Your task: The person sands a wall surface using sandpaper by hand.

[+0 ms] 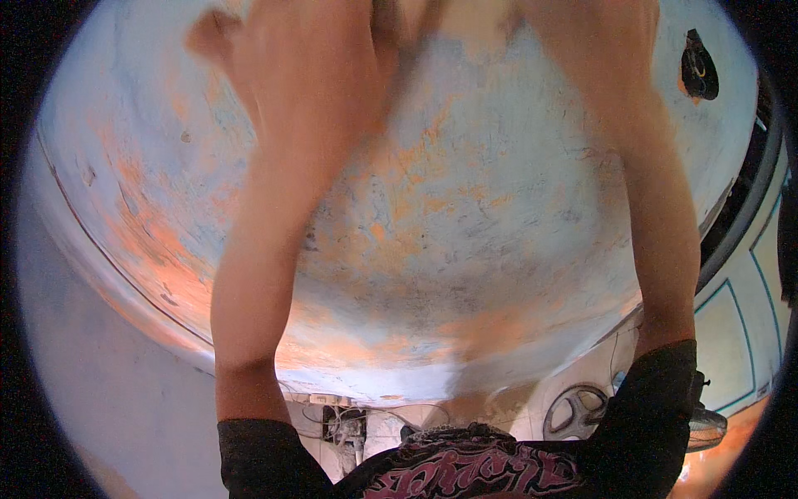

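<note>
A large curved metal body panel (449, 218), apparently part of a vehicle, fills the space before me. Its pale blue-grey surface is scuffed, with orange patches and scratches. My left hand (312, 56) is blurred over the upper left of the panel, one digit spread out to the left. My right hand (586, 31) lies at the upper right, cut off by the top edge and also blurred. A beige blurred shape (480, 22) shows between the hands; what it is, and whether either hand holds it, cannot be told.
A dark opening (699, 67) pierces the panel at the upper right. A black curved strip (745, 206) runs beyond its right edge. Below lie a spoked wheel (575, 413), a caged fan (709, 430) and small equipment with cables (344, 424) on the floor. A pale panel with teal lines (726, 343) stands right.
</note>
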Action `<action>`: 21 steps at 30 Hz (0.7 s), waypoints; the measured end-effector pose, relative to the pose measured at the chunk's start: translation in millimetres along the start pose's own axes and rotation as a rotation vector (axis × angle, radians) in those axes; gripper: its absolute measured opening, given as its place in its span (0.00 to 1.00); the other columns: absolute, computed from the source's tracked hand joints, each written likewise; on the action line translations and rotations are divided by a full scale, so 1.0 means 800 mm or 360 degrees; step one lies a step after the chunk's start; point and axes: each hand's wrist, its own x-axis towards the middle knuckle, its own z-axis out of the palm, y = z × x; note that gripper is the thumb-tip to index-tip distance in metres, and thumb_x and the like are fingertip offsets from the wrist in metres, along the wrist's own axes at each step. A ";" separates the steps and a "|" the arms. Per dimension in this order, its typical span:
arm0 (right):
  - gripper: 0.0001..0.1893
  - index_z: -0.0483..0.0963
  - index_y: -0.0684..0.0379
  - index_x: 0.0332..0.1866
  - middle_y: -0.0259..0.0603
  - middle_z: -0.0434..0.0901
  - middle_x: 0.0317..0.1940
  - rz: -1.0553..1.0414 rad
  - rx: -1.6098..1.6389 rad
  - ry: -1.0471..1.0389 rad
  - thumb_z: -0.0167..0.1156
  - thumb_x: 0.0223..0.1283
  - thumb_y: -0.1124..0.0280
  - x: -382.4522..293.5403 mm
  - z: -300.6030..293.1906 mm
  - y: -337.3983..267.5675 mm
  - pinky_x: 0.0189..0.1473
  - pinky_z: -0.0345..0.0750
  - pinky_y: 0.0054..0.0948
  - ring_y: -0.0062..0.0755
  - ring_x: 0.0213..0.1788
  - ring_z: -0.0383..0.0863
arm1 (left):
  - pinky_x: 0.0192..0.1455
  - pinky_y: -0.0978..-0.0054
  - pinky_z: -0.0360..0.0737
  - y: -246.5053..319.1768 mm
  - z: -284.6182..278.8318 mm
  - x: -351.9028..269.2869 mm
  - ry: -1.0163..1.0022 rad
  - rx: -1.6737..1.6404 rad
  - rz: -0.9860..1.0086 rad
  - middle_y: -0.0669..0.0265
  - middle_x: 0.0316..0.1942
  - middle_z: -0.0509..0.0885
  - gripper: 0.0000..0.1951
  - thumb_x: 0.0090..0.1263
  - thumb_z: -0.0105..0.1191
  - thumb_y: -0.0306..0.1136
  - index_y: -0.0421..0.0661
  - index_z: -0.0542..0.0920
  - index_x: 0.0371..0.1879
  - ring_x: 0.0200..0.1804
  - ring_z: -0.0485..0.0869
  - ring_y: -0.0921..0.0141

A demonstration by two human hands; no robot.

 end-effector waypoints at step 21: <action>0.10 0.72 0.59 0.20 0.42 0.70 0.15 -0.0019 -0.0054 -0.0063 0.55 0.52 0.67 -0.046 -0.028 0.025 0.26 0.69 0.34 0.40 0.18 0.72 | 0.37 0.49 0.64 0.043 0.001 -0.002 -0.0114 -0.0163 0.0139 0.64 0.25 0.81 0.09 0.56 0.53 0.43 0.52 0.80 0.27 0.36 0.78 0.62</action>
